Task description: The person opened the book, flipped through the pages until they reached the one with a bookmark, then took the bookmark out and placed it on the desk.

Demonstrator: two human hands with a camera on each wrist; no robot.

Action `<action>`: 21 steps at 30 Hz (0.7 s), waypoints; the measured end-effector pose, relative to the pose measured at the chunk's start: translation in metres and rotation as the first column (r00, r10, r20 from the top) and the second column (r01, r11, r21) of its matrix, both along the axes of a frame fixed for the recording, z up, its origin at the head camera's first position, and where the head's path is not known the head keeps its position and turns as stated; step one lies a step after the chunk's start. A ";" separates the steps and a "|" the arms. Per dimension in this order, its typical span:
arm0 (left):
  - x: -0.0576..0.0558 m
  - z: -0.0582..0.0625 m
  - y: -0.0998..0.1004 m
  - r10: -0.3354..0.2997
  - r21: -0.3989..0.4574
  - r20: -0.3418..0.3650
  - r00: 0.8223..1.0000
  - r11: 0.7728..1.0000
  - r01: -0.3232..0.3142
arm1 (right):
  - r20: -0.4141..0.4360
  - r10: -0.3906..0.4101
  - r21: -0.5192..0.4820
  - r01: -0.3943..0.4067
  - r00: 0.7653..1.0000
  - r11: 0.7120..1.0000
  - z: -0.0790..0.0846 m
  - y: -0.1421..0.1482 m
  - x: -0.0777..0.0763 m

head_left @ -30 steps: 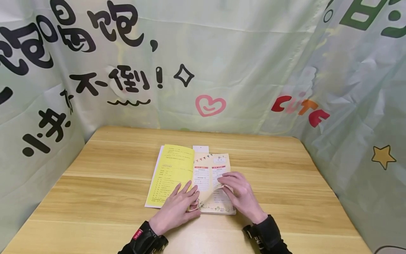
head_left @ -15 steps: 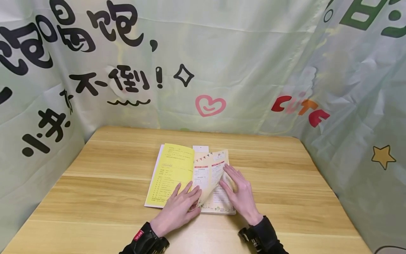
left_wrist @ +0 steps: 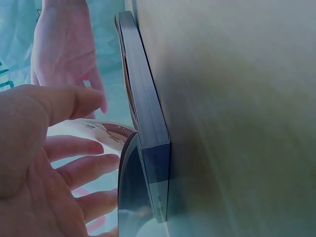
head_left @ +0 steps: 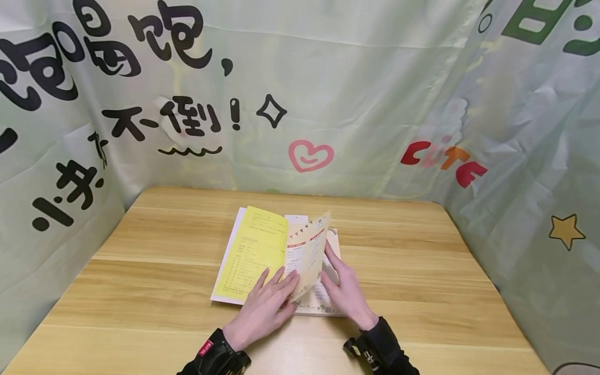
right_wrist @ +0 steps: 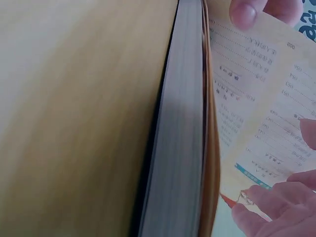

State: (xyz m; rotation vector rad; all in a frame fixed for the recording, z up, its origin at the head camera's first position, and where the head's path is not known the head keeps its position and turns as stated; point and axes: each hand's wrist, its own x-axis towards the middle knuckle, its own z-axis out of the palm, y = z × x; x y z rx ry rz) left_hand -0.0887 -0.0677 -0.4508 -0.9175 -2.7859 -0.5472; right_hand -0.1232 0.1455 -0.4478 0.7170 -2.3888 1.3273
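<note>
An open paperback book (head_left: 292,260) lies on the wooden table (head_left: 422,271), its cream contents leaf (head_left: 309,252) standing half raised against the straight, unpinched fingers of the right hand (head_left: 349,295), while the left hand (head_left: 262,311) rests spread over the gutter's lower end. With nothing gripping it, the leaf could slip off those fingertips and fall back, or crease near its foot if pushed against the left fingers; should the left hand ease off, the yellow page (head_left: 255,250) might spring up.

Thick book (head_left: 279,250) open on table (head_left: 412,271); yellow page (head_left: 253,245) flat-lying left, cream page (head_left: 307,255) half-raised.
</note>
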 end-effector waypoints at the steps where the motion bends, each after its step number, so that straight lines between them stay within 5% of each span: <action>1: 0.000 0.000 0.000 0.002 0.002 -0.004 1.000 1.000 -0.002 | 0.010 0.016 -0.007 -0.016 1.000 1.000 0.000 -0.002 -0.001; 11: -0.003 0.000 0.001 0.036 0.089 -0.050 0.998 0.996 -0.032 | 0.176 0.048 -0.005 -0.048 0.983 0.999 0.009 -0.020 0.001; 21: -0.005 0.004 0.001 0.088 0.258 -0.030 0.996 0.963 -0.078 | 0.255 0.069 -0.001 -0.071 0.965 0.997 -0.003 -0.032 -0.007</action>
